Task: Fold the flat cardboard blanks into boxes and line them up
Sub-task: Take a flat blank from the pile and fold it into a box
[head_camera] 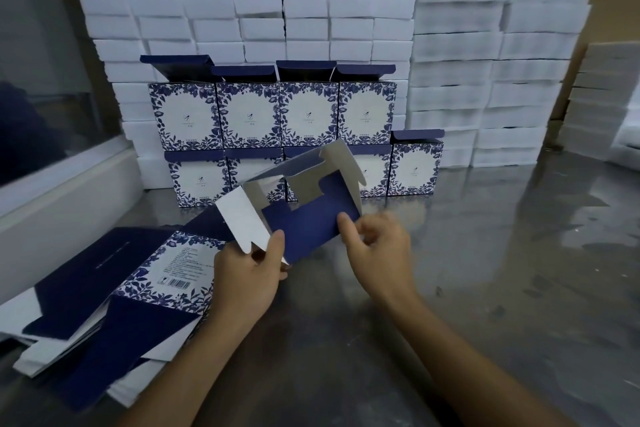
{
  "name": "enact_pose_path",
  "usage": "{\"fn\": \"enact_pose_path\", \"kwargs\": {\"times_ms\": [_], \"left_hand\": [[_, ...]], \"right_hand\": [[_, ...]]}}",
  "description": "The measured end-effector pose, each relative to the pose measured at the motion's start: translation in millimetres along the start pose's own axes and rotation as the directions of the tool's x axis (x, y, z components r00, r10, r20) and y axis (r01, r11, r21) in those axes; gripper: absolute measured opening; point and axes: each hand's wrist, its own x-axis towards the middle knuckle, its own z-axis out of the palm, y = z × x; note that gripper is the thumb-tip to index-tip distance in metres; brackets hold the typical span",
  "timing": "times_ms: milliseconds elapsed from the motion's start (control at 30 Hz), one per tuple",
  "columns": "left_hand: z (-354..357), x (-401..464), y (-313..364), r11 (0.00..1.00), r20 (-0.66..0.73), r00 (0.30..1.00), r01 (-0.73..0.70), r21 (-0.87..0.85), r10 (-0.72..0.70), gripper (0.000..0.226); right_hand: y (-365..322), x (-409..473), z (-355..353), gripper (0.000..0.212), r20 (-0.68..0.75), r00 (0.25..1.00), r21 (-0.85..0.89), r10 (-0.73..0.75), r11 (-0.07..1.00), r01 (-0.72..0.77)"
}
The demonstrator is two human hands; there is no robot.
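Two hands hold one half-opened box point(304, 215) above the metal table point(485, 270), in front of the finished boxes point(277, 114). The left hand point(247, 274) pinches its white side flap; the right hand point(377, 246) grips the blue panel's edge. Flat blanks point(114, 295) lie to the left. Squaring the sleeve fully first, then tucking the notched bottom flaps in order, should give a clean lock.

Flat blanks point(114, 291) lie left on the table point(485, 270); folded boxes point(277, 135) stand stacked in two rows behind, foam blocks point(485, 73) piled behind them.
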Motion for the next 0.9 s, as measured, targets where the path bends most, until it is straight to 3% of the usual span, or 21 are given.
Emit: {"fn": "enact_pose_path", "kwargs": {"times_ms": [67,167,267,400,533,733,900], "left_hand": [[3.5,-2.9,1.7,0.999,0.001,0.999,0.047,-0.025,-0.047,0.028],[7.0,-6.9,3.2,0.994,0.038,0.994,0.099,-0.034,-0.098,0.023],[8.8,-8.3,3.8,0.992,0.070,0.991,0.120,-0.030,-0.118,0.021],[9.4,-8.9,5.3,0.987,0.080,0.988,0.137,-0.079,-0.131,0.016],[9.5,-10.7,5.3,0.996,0.108,0.991,0.085,-0.013,-0.083,0.015],[4.1,-8.9,6.8,0.998,0.093,0.994,0.044,0.046,-0.048,0.029],[3.8,-11.7,6.6,0.996,0.150,0.989,0.003,0.086,-0.016,0.033]], "right_hand": [[-2.1,-4.7,3.1,0.052,0.188,0.982,-0.041,0.027,0.999,-0.020],[-7.1,-14.1,6.0,0.051,0.442,0.896,0.033,-0.023,0.999,0.010],[-10.5,-20.5,11.2,0.051,0.561,0.824,0.067,-0.087,0.996,0.059],[-11.1,-19.9,14.2,0.045,0.553,0.831,0.087,-0.060,0.996,0.014],[-5.5,-18.3,17.5,0.050,0.531,0.848,0.132,-0.005,0.988,-0.077],[4.3,-2.4,14.0,0.052,0.338,0.932,0.319,0.130,0.916,-0.243],[8.8,1.1,9.3,0.057,0.332,0.930,0.267,0.156,0.930,-0.251]]}}
